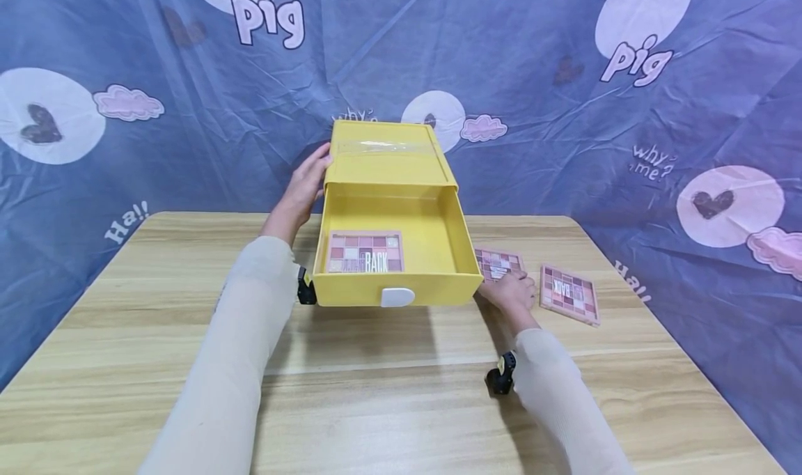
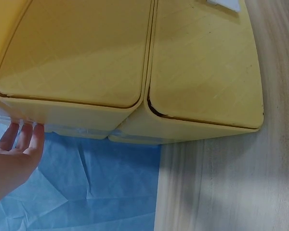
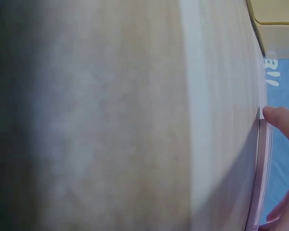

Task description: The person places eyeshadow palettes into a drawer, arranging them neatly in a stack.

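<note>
A yellow drawer box (image 1: 391, 161) stands on the table with its top drawer (image 1: 464, 248) pulled out. Inside the drawer's left front lies an eyeshadow palette (image 1: 365, 251) with a pink rim and "BACK" on its lid. My left hand (image 1: 307, 186) rests against the box's left side near the back; its fingertips (image 2: 37, 137) touch the yellow wall in the left wrist view. To the right of the box, my right hand (image 1: 512, 292) grips a second palette (image 1: 495, 262) at its edges, partly covering it. A third palette (image 1: 570, 295) lies just right of that hand.
The wooden table (image 1: 388, 405) stretches in front and to both sides. Behind it hangs a blue patterned cloth (image 1: 532, 57). A white pull tab (image 1: 397, 297) sits on the drawer front. The left wrist view shows two stacked yellow drawer fronts (image 2: 202, 62).
</note>
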{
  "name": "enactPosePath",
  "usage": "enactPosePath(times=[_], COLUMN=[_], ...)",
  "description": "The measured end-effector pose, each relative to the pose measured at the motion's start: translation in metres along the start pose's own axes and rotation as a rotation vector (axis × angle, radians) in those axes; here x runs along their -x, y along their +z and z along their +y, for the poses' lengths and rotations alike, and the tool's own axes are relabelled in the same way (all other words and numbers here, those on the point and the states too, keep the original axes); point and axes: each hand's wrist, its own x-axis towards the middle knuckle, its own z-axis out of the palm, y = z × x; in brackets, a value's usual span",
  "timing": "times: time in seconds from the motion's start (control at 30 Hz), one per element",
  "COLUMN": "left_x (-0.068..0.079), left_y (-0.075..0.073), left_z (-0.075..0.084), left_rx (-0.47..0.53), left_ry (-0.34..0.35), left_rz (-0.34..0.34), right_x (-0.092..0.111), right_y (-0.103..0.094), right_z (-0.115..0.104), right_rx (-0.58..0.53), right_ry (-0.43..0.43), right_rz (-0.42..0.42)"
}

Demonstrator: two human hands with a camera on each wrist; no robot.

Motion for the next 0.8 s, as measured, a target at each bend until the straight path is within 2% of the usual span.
enactPosePath(times=[0.4,0.8], left_x=[0.000,0.001], left_y=[0.000,0.000], left_z=[-0.002,0.001], left_rx=[-0.020,0.002], left_ry=[0.001,-0.006], left_rz=[0.002,0.002], right_x=[0.002,0.007], right_y=[-0.006,-0.019], right_z=[0.014,0.010], right_rx=[-0.058,-0.132], right_ry=[-0.088,-0.135], right_rz=[0.033,0.067])
